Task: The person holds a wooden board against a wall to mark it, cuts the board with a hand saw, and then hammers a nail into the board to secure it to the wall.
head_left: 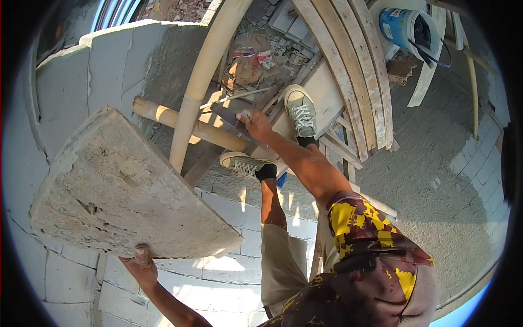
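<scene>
My left hand (143, 266) grips the lower edge of a large, thick board (125, 188) crusted with grey cement, thumb on its upper face and fingers hidden beneath. The board is tilted and has a pitted surface. Farther forward, my right hand (255, 124) is closed around a trowel (225, 114) with a flat, dark metal blade; its handle is mostly covered by the fingers. The blade lies above the bamboo crosspiece (218, 137), beside my shoes (300, 113).
A thick bamboo pole (196, 92) rises beside my feet. Several long planks (354, 71) lie to the right, near a blue bucket (399, 28). Rubble (256, 68) covers the ground below. Pale block walls (109, 68) stand at the left.
</scene>
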The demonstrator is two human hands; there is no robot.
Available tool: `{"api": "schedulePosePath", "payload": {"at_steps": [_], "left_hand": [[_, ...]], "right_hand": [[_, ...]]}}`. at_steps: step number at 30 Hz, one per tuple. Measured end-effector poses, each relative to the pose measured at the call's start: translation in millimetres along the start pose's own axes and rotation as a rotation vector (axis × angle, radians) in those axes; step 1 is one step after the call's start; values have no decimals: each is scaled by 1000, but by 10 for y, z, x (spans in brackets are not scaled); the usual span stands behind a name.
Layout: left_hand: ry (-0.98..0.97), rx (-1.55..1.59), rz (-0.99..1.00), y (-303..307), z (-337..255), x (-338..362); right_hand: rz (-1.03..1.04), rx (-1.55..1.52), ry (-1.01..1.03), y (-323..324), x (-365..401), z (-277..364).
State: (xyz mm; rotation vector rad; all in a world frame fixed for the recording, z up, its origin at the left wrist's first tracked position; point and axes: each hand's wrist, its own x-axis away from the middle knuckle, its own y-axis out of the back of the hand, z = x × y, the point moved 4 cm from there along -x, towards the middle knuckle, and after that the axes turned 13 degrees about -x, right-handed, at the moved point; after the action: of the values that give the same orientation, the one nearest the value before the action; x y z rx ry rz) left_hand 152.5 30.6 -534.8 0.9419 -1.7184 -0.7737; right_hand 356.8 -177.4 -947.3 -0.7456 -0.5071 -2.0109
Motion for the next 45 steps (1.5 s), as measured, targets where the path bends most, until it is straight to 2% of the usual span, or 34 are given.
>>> {"api": "schedulePosePath", "payload": {"at_steps": [1, 3, 4, 5, 8, 9, 11, 12, 13, 14, 15, 16, 17, 19, 20, 22, 24, 25, 26, 28, 30, 31, 33, 35, 36, 38, 39, 40, 41, 43, 45], "left_hand": [[-18, 10, -10, 42, -69, -68], [-43, 27, 44, 72, -285, -189], [-58, 32, 38, 90, -435, -256], [-94, 78, 62, 96, -621, -342], [-140, 104, 119, 89, -1151, -586], [-141, 79, 162, 53, -1315, -667], [-119, 23, 290, -102, -1620, -861], [-187, 74, 320, -231, -1864, -927], [-249, 119, 343, -374, -2134, -967], [-247, 154, 411, -518, -2300, -1027], [-223, -11, 448, -759, -2368, -1201], [-226, -7, 476, -897, -2524, -1225], [-271, -61, 512, -1064, -2533, -1348], [-332, -104, 549, -1355, -2624, -1557], [-351, -195, 604, -1487, -2685, -1611], [-404, -259, 653, -1870, -2845, -1796], [-573, -365, 648, -2230, -2931, -1969], [-579, -356, 656, -2419, -2926, -2057], [-652, -352, 665, -2597, -2937, -2127], [-796, -388, 630, -2903, -2935, -2229], [-801, -459, 579, -3178, -2904, -2396], [-808, -536, 528, -3290, -2915, -2439], [-807, -552, 588, -3453, -2934, -2554], [-845, -418, 614, -3642, -2900, -2729], [-854, -440, 590, -3732, -2909, -2789], [-822, -488, 604, -3936, -2930, -2933], [-783, -543, 633, -4049, -2912, -3013], [-878, -436, 571, -4118, -2896, -3043], [-888, -425, 553, -4216, -2835, -3131], [-946, -452, 455, -4321, -2771, -3300], [-956, -443, 464, -4311, -2880, -3372]], "right_hand": [[-13, 1, 18, 82, 63, 253], [-173, -123, 14, 365, 145, 702], [-294, -224, 95, 543, 132, 874], [-302, -227, 108, 730, 86, 1030], [-455, -360, 154, 1605, -2, 1665], [-483, -374, 155, 1925, 15, 1917], [-513, -441, 151, 2516, -128, 2029], [-535, -569, 216, 2751, -64, 2306], [-568, -512, 250, 3010, -71, 2443], [-537, -522, 265, 3289, -215, 2347], [-464, -633, 170, 3517, -175, 2582], [-500, -479, 156, 3741, -315, 2377], [-492, -475, 170, 3860, -385, 2288], [-586, -122, 115, 4084, -439, 2112], [-591, -117, 123, 4103, -477, 1860], [-676, 253, 192, 4269, -562, 1448], [-697, 285, 164, 4248, -562, 1308], [-705, 306, 128, 4241, -563, 1187], [-661, 262, -2, 4313, -719, 907], [-711, 293, -57, 4366, -925, 526], [-757, 320, -107, 4400, -1120, 301], [-765, 239, -101, 4395, -1199, 238], [-783, 162, -90, 4403, -1327, 139], [-806, 220, -2, 4292, -1281, 412], [-814, 224, 9, 4265, -1263, 431], [-909, 245, 165, 4210, -1157, 503], [-995, 397, 341, 4145, -1036, 521], [-1076, 551, 519, 4044, -846, 520], [-1007, 450, 457, 3930, -629, 483], [-913, 617, 535, 3657, -151, 174], [-678, 663, 429, 3401, 384, -389]]}}
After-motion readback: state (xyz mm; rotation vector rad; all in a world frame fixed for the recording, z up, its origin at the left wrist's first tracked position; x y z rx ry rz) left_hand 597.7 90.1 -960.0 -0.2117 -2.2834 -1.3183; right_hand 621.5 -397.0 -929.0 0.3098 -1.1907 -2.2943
